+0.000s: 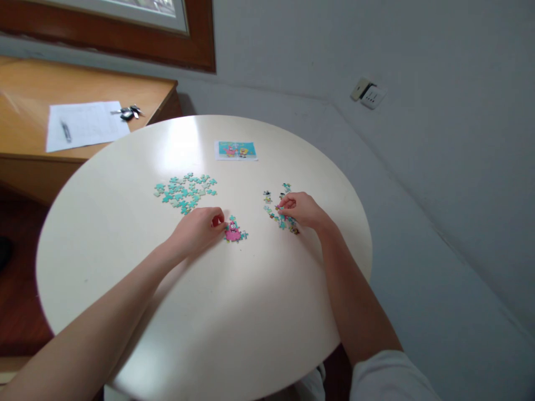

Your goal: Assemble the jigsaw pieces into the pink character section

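A small joined section of jigsaw puzzle (pixel 233 233), showing a pink cartoon figure with teal edges, lies flat on the round white table (pixel 137 289). My left hand (pixel 200 225) is at its left side, fingers curled and the thumb and a fingertip against its edge. Farther right, my right hand (pixel 303 209) pinches a small pink puzzle piece (pixel 278 207) between thumb and forefinger. Under and around that hand lie loose puzzle pieces (pixel 283 224) in mixed colours; the hand hides some of them.
Mostly teal puzzle pieces (pixel 184 192) are spread at the left. A printed reference picture (pixel 237 150) lies toward the back. On the wooden desk (pixel 83 78) are a paper sheet (pixel 86 125), a pen (pixel 66 131) and keys (pixel 130 112). Wall sockets (pixel 373 97) are at right.
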Tool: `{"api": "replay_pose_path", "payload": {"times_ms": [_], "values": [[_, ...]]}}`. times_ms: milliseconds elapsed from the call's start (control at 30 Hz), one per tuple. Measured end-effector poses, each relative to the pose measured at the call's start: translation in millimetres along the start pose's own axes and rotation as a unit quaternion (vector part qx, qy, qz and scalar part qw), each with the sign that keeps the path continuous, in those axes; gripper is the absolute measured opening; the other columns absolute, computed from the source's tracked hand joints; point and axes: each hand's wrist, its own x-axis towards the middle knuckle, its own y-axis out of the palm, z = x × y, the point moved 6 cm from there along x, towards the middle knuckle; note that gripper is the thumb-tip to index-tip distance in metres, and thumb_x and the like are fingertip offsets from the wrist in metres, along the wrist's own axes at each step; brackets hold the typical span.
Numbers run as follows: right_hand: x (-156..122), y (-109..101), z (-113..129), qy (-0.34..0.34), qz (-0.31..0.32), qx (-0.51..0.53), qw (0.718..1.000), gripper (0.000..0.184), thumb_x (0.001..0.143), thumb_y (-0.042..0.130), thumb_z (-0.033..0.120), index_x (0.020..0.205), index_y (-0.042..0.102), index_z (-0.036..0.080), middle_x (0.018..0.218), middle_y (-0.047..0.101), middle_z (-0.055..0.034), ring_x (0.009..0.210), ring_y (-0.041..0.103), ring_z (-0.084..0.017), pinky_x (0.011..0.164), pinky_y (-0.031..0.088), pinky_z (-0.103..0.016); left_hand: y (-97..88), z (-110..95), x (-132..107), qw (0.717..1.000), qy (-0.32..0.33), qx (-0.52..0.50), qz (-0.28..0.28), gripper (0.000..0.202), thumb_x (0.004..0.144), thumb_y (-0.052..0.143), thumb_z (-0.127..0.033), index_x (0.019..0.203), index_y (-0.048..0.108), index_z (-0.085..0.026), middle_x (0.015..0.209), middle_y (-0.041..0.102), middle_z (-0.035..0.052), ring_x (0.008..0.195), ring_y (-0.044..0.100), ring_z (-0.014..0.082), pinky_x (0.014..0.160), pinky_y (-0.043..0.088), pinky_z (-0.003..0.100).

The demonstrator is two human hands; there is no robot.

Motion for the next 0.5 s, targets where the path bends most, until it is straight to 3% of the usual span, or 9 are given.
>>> {"api": "replay_pose_path", "payload": {"times_ms": [500], "values": [[1.7, 0.0, -1.5, -0.005, -0.005, 0.006, 1.000, 0.007, 0.061, 0.067, 0.012, 0.065, 0.061, 0.014, 0.054, 0.057, 0.0017, 0.052, 0.053, -0.008, 0.051, 0.040, -0.019, 0.8, 2.1, 0.7, 1.000, 0.001, -0.001, -0.004, 0.022, 0.078, 0.045, -0.036, 0.074, 0.058, -0.019, 0.073, 0.064, 0.0037, 0.064, 0.055, 0.0174, 0.055, 0.035, 0.025]]}}
